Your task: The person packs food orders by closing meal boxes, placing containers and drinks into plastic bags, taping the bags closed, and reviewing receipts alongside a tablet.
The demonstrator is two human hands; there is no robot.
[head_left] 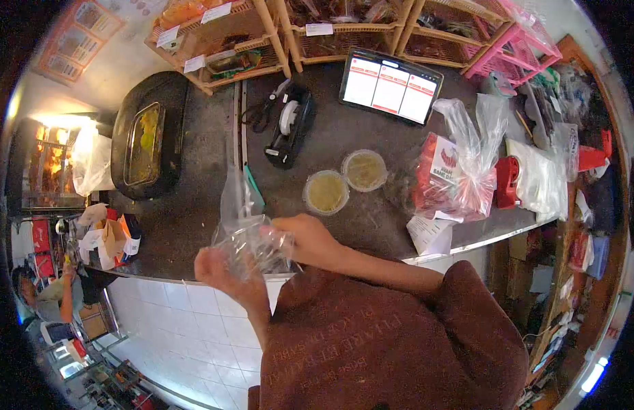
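Observation:
Near the counter's front edge, my left hand (224, 270) and my right hand (304, 236) both grip a clear plastic bag (252, 244). Its upper part stretches away over the counter, and the bunched plastic covers some of my fingers. Whether anything is inside the bag I cannot make out. Two round clear-lidded tubs (326, 192) with yellowish contents stand side by side, to the right of my hands. A thin teal strip (254, 186) lies just beyond the bag.
A tape dispenser (289, 126) and black scissors (261, 113) lie farther back. A tablet (390, 85) leans below the wicker racks (344, 31). At right sits a tied plastic bag with a red package (445, 174); at left, a black lidded box (149, 137). Another person (54, 297) is at far left.

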